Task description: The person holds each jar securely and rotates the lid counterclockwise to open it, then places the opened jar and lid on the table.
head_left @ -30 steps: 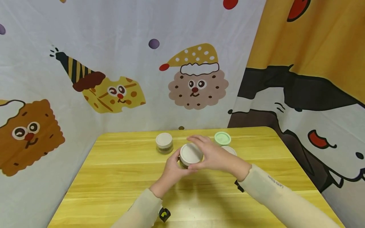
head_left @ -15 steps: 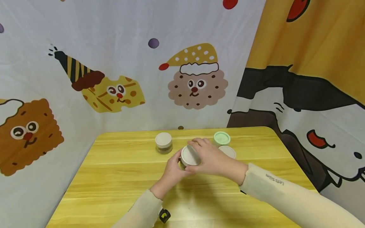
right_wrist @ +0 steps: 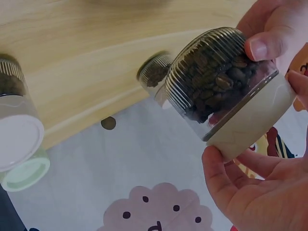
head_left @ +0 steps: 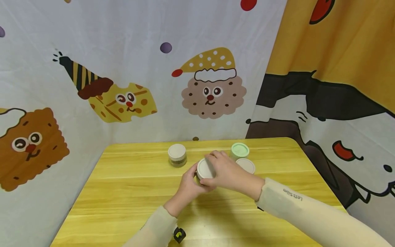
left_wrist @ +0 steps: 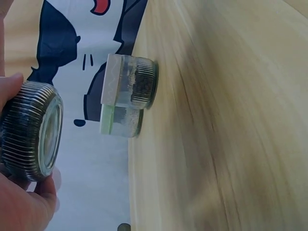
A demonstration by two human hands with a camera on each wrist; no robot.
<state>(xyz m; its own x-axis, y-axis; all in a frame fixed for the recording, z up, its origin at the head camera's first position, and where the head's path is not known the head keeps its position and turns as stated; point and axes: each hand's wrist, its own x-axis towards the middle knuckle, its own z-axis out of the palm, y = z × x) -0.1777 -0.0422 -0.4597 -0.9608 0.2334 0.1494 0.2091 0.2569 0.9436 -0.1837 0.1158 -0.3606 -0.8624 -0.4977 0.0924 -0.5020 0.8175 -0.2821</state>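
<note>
A ribbed glass jar (right_wrist: 207, 82) with dark coffee beans inside is held up above the table, capped by a cream lid (head_left: 205, 169). My left hand (head_left: 189, 184) grips the jar's glass body from the left, thumb pressed to the glass in the right wrist view. From the other side, my right hand (head_left: 229, 173) grips the lid by its edge, fingers on the far side and thumb on the near side. In the left wrist view the jar's round glass base (left_wrist: 50, 137) faces the camera. The lid sits on the jar's rim.
Behind the hands, a similar cream-lidded jar (head_left: 177, 155) stands at the back left. To the right are a green-lidded jar (head_left: 240, 150) and a cream-lidded one (left_wrist: 127, 82), side by side. A printed cloth (head_left: 139, 127) hangs along the table's far edge.
My right hand has turned over the lid, covering more of its right side, and its forearm has swung lower. Both hands and the jar have shifted slightly. The other jars have stayed put.
</note>
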